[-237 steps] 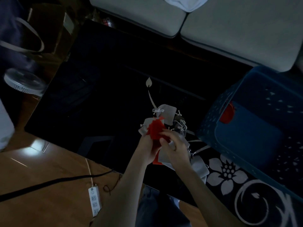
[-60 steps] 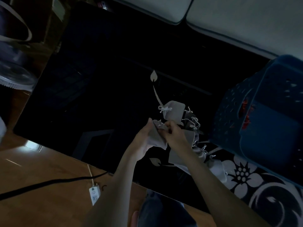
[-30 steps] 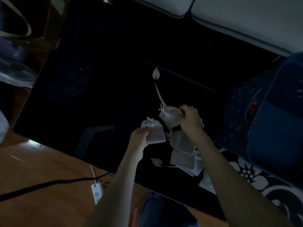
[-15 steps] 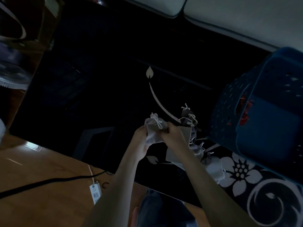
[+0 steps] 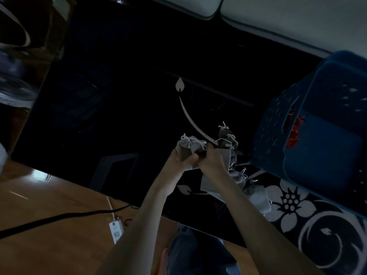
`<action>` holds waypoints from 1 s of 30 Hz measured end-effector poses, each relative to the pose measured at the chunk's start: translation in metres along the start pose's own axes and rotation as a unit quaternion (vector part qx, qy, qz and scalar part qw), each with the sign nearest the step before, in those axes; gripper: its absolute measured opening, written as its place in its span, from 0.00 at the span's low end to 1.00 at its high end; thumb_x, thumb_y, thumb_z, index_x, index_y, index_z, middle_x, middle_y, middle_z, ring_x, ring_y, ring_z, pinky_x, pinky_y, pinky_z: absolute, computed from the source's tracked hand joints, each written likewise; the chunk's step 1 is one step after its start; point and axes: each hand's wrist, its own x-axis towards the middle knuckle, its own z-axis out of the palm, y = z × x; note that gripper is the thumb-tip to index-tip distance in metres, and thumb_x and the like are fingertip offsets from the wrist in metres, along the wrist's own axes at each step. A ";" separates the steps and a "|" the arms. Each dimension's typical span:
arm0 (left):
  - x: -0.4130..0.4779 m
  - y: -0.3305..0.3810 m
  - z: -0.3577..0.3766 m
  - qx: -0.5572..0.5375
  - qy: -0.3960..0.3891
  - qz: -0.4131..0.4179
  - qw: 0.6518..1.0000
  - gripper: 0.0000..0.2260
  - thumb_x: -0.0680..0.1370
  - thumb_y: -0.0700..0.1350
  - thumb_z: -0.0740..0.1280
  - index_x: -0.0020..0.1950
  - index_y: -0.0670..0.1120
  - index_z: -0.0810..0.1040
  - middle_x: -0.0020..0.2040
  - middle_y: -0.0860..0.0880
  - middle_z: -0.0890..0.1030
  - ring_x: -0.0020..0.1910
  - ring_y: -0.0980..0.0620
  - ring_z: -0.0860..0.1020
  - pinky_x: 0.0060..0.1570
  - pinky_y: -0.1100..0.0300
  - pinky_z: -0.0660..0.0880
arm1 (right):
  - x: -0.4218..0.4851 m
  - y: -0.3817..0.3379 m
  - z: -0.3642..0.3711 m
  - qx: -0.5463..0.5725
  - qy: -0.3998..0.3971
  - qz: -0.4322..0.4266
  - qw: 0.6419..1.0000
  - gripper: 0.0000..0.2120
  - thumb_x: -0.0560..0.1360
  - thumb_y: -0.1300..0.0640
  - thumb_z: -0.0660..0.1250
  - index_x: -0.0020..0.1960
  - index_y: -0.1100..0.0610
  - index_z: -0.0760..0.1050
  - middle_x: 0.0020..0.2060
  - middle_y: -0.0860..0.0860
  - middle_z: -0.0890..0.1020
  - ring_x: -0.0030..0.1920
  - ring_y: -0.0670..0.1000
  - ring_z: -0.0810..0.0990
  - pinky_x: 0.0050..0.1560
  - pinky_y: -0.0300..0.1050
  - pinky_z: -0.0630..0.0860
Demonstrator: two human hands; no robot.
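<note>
My left hand (image 5: pixel 179 158) and my right hand (image 5: pixel 211 159) meet over the dark table, both gripping grey drawstring pouches (image 5: pixel 187 146) whose white cords stick up above my fingers. How many pouches are in the grip is hard to tell. Just right of my hands lies a pile of more grey pouches (image 5: pixel 236 173), some with knotted white cords. A blue perforated basket (image 5: pixel 309 139) stands at the right, with red stuff (image 5: pixel 294 132) showing through its handle slot.
The black glass table (image 5: pixel 119 96) has white leaf and flower patterns. A grey sofa (image 5: pixel 288 18) runs along the far side. A white power strip (image 5: pixel 115 231) and a black cable (image 5: pixel 59 217) lie on the wooden floor at the lower left. A fan base (image 5: pixel 14 92) stands far left.
One second ago my hands were apart, each holding a pouch. They have come together, and the two pouches are now bunched in one shared grip.
</note>
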 end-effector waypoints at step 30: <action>0.012 -0.017 0.005 -0.027 0.259 -0.170 0.950 0.08 0.81 0.45 0.63 0.55 0.43 0.77 0.47 0.46 0.81 0.47 0.49 0.80 0.46 0.57 0.74 | -0.022 0.014 -0.049 0.274 -0.052 -0.001 0.960 0.06 0.76 0.61 0.67 0.50 0.63 0.74 0.44 0.57 0.79 0.48 0.54 0.78 0.50 0.49 0.73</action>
